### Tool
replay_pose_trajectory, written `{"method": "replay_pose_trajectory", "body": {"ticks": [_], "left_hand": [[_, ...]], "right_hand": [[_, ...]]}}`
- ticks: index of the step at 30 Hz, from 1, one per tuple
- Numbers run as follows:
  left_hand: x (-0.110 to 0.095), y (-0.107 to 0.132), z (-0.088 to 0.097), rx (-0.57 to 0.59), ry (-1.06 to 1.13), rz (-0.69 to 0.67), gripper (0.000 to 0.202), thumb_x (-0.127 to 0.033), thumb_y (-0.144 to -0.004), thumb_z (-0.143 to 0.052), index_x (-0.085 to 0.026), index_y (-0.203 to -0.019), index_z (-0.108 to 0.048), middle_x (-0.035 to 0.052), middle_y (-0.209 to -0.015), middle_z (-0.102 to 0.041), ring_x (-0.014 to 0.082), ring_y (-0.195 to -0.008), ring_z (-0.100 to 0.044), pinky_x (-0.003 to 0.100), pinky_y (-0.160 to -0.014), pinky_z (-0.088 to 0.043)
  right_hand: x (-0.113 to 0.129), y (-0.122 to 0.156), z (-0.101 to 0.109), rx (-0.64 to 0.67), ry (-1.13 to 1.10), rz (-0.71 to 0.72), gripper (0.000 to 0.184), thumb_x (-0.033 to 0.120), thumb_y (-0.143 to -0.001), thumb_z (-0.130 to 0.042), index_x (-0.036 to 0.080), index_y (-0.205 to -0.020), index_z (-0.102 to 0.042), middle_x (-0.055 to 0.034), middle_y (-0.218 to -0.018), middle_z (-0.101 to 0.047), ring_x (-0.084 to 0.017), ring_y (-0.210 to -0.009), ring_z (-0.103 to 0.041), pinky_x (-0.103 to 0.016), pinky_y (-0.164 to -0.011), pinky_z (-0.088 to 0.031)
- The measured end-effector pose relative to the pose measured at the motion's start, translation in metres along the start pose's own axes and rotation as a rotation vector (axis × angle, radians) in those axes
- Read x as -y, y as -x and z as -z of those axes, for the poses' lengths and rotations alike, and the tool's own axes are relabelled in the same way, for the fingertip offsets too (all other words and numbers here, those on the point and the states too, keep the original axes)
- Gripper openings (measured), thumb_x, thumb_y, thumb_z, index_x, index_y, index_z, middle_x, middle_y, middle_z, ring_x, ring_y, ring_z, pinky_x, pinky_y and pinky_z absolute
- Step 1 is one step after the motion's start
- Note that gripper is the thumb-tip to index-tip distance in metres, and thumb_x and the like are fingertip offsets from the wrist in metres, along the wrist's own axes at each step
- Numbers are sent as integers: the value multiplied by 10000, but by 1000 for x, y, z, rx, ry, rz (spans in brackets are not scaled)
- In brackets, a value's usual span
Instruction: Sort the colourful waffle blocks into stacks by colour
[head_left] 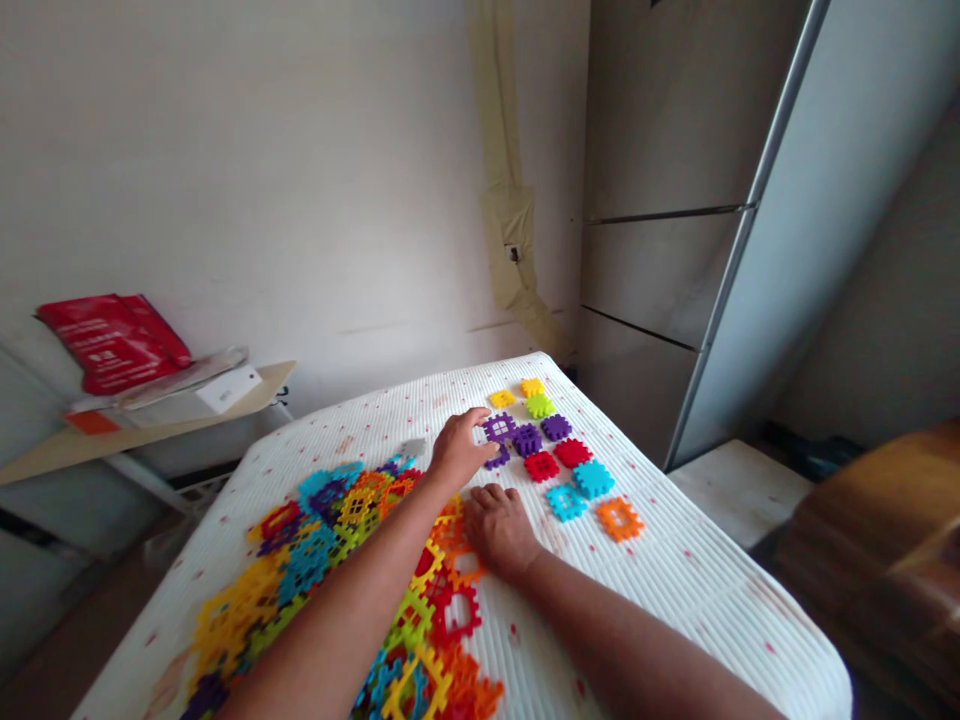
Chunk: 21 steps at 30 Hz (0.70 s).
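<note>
My left hand (459,450) reaches over the table, its thumb and index finger at the edges of a purple square tile (499,428) with a window-like middle. Another purple tile (497,458) lies by the thumb, partly hidden. To the right sit more purple tiles (527,440). My right hand (499,525) rests palm down at the right edge of a heap of coloured notched plastic tiles (307,560), fingers lying loosely with nothing visible in them. My left forearm covers part of the heap.
Yellow (532,387), lime (539,406), red (541,466), light blue (593,479) and orange tiles (620,519) lie separately on the right of the white table cover (712,590). A grey piece (412,447) lies beyond the heap. A fridge (660,260) stands behind right; a shelf (277,385) is left.
</note>
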<state>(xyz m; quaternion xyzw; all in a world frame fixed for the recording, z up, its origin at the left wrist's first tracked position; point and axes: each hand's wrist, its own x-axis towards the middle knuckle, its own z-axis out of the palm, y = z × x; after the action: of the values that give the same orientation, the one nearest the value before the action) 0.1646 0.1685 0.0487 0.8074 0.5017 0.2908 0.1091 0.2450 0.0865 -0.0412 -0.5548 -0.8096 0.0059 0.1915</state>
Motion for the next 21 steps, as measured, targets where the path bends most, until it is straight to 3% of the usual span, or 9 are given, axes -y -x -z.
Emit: {"method": "replay_pose_trajectory", "body": {"ticks": [4,8,21], "left_hand": [[-2,-22,-36,62,-26,20,475,-180,-642,-671,-231,-1102,-562,36,-1035,-669,187,-990,-596,289,-863,-440],[0,-30,-55,98,-55,27,479,-208,-650,-659,-203,-1119,-558,58,-1041,-668,201,-983,-591,294,-856,-435],[-2,-32,-67,165,-110,9,482,-255,-668,-663,-212,-1133,-542,57,-1060,-657,191,-999,-583,282,-868,-413]], "right_hand": [[-2,1,-4,-35,9,22,194,255,-913,-418,173,-989,-576,-75,-1039,-600,-210,-930,-471,-369,-746,-355],[-2,1,-6,-27,15,24,194,239,-912,-411,163,-977,-577,-83,-996,-607,-221,-921,-462,-374,-733,-349],[0,2,1,8,-47,10,252,263,-917,-394,158,-1028,-595,-99,-1019,-599,-236,-941,-453,-408,-764,-354]]}}
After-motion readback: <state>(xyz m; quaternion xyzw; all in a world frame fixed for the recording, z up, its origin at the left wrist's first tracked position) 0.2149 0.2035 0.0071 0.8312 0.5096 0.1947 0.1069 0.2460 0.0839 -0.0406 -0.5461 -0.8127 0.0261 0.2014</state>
